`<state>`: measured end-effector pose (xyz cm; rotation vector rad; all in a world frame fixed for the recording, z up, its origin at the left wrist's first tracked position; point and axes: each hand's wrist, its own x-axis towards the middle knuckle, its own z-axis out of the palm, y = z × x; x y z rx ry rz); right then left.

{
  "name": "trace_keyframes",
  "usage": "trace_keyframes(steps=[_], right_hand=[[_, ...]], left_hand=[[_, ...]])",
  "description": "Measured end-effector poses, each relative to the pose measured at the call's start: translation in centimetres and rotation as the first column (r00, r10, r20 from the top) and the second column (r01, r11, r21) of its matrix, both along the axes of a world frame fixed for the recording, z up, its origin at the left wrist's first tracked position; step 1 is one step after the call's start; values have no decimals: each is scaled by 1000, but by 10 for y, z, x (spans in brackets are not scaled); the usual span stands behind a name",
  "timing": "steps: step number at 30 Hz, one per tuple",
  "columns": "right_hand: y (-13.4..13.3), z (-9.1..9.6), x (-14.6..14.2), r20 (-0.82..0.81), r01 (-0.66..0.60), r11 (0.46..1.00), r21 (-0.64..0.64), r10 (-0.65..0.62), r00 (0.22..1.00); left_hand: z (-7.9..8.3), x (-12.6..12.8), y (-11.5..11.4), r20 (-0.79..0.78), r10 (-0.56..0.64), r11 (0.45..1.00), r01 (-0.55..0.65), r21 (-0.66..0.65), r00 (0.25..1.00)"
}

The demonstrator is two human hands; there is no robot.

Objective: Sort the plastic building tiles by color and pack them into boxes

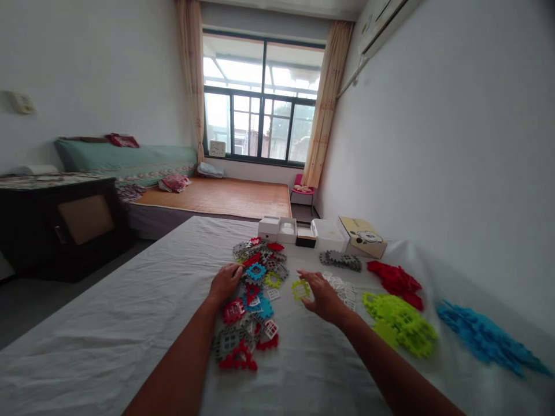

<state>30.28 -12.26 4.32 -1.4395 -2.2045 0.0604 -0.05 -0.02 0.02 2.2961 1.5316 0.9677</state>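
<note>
Lime piece point(295, 290) adjoins right fingers point(315, 278), hold unclear, as with left fingers point(235, 271); box point(287, 238) holds white object point(288, 227).

No wording, brand or number can be read. The yellow box point(364, 237) bears a dark-and-white cartoon print, with a short line of what looks like lettering above it, too small to make out. The square clock point(217, 149) by the window has a dial with blurred markings. Coloured patches on the air conditioner point(387, 24) are equally illegible.
</note>
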Motion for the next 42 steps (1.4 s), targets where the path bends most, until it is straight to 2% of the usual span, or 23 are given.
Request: trace_keyframes(steps=[2, 4, 9, 12, 15, 18, 22, 25, 29, 33, 36, 38, 40, 42], right_hand=[[-7, 1, 8, -72, -20, 1000, 6, 21, 997], [-13, 3, 12, -73, -18, 999, 28, 20, 997], [-24, 18, 7, 142, 25, 996, 91, -38, 989], [-28, 25, -3, 130, 59, 988, 140, -77, 988], [-29, 23, -6, 126, 130, 990, 50, -136, 983], [-30, 16, 7, 99, 185, 982, -39, -181, 979], [-36, 12, 59, 24, 301, 952, 48, -303, 953], [-49, 14, 117, -2, 449, 889, 94, -450, 893], [-82, 8, 189, -9, 594, 801, 68, -595, 804], [-116, -8, 227, -21, 660, 749, 66, -660, 751], [-122, -11, 226, -22, 680, 729, 76, -680, 732], [-114, -3, 209, -41, 673, 729, 125, -674, 738], [-100, 10, 178, -63, 600, 784, 159, -598, 799], [-83, 22, 134, -69, 453, 883, 123, -448, 891]], left_hand=[[-1, -1, 1, -4, -4, 1000, 4, 1, 1000], [-1, -2, 2, -9, -2, 1000, 2, -3, 1000], [1, -2, 1, -11, 3, 1000, -4, -25, 1000], [1, -1, 0, -5, 6, 999, -6, -33, 1000], [1, -1, 0, -2, -1, 1000, 1, -21, 1000], [2, -1, 0, 2, -10, 1000, 10, -20, 1000], [3, -1, 1, -4, -3, 1000, 3, -20, 1000], [3, -2, 2, -13, -3, 1000, 3, -14, 1000], [3, -2, 2, -6, -16, 999, 15, -32, 1000], [3, -1, 3, -12, -5, 999, 5, -37, 1000], [2, -1, 4, -19, -2, 1000, 1, -19, 1000], [2, -1, 4, -19, -4, 1000, 4, -12, 1000], [3, -1, 2, -18, -5, 1000, 4, -17, 1000], [4, 0, 0, -11, 4, 1000, -4, -26, 1000]])
